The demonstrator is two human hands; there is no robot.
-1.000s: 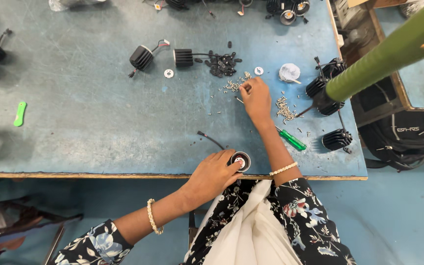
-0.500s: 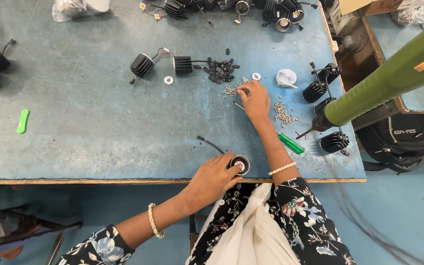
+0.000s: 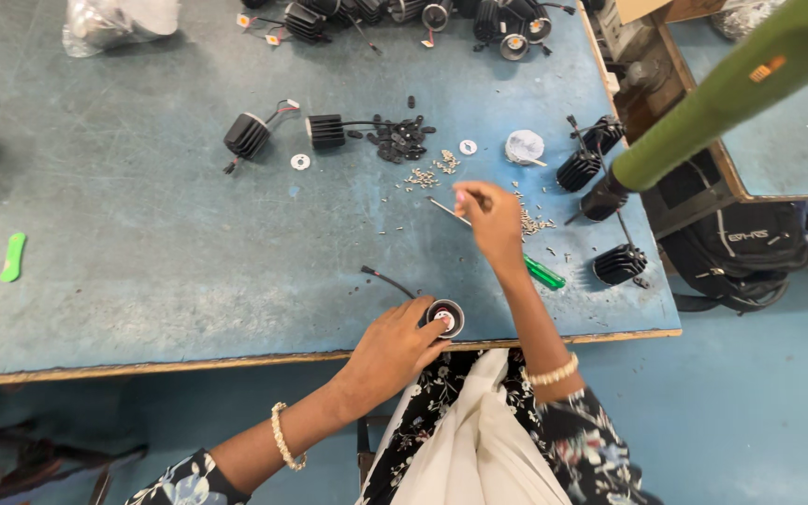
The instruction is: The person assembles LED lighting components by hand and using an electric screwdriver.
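We have one view only, from a camera worn on the head, looking almost straight down on the blue worktable (image 3: 142,252). It sits well above the table, so most of the top shows. The table's near edge runs across the lower frame; below it we see floor. Its far edge is cut off at the top.
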